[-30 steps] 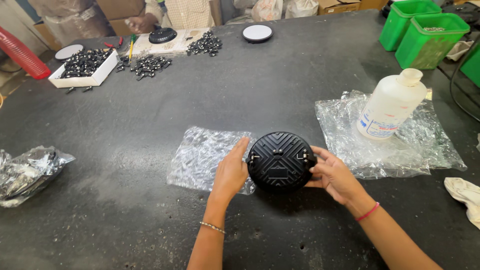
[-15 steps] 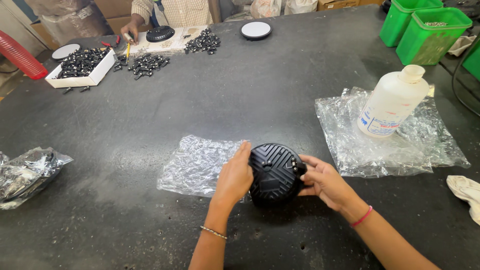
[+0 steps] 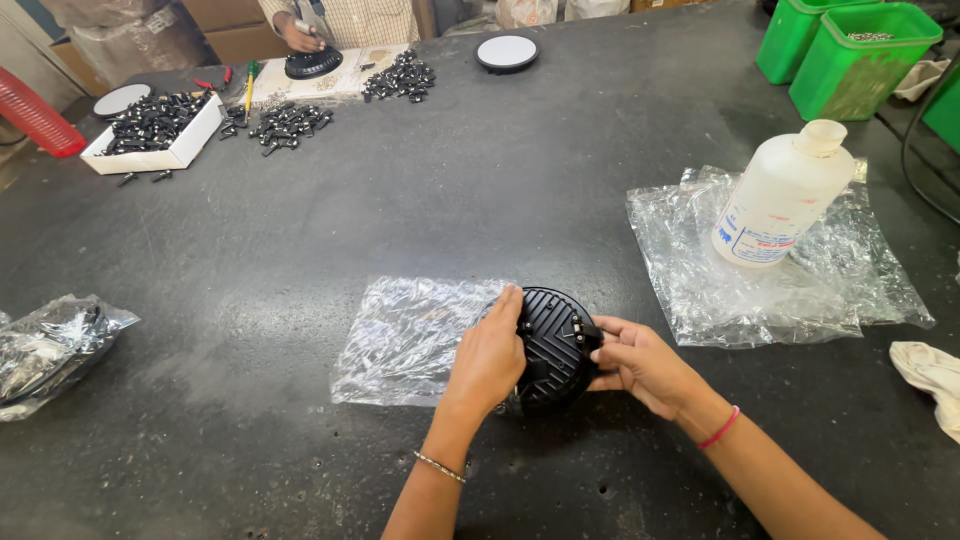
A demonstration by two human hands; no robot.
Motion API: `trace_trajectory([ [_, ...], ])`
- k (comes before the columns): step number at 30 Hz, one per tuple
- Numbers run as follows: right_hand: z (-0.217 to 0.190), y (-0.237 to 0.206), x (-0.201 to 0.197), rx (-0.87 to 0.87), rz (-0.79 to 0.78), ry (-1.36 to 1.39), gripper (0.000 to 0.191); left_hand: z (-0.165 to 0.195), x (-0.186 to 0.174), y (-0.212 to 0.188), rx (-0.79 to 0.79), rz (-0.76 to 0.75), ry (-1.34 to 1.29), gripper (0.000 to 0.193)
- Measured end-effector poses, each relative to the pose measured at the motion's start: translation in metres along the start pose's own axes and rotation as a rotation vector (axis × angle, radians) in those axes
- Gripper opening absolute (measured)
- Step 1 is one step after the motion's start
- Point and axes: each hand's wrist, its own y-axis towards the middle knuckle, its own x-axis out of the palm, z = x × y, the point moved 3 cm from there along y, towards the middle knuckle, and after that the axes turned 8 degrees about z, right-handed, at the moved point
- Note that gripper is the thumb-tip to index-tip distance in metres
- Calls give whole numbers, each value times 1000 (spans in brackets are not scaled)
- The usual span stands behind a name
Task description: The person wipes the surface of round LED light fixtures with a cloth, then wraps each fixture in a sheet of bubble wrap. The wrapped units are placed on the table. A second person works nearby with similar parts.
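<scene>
While both hands work at the near middle of the dark stone-like table (image 3: 300,250), a round black ribbed housing (image 3: 553,345) is held tilted on its edge between them. Left hand (image 3: 490,355) grasps the housing's left rim, fingers curled over the top edge. Right hand (image 3: 640,362) grips the right rim, thumb and fingers pressed against the side; a pink band sits at that wrist. Housing rests partly over a crumpled clear plastic bag (image 3: 410,335) lying flat to its left. To the right, well apart, a white plastic bottle (image 3: 780,200) stands upright on a second clear plastic sheet (image 3: 800,290). Two green bins (image 3: 850,60) occupy the far right corner. At the far left, a white tray of small black parts (image 3: 150,130) sits near another person's hand (image 3: 300,38).
</scene>
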Motion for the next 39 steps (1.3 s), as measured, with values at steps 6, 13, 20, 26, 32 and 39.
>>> trace_trajectory([
  [6, -8, -4, 2, -90, 97, 34, 51, 8, 12, -7, 1, -87, -42, 60],
  [13, 8, -3, 12, -54, 88, 45, 45, 17, 9, -7, 68, -59, -83, 60],
  [20, 6, -1, 6, -105, 106, -156, 35, 31, 8, -8, 67, -93, -136, 61],
  [26, 0, -6, 11, -41, 101, -126, 38, 39, 0, -10, 100, -86, -135, 58],
  [32, 11, -8, 28, -117, 90, -71, 43, 54, 2, -18, 127, -190, -177, 58],
  [39, -3, -15, 31, -218, 130, -351, 44, 55, -12, -13, 129, -135, -220, 59],
])
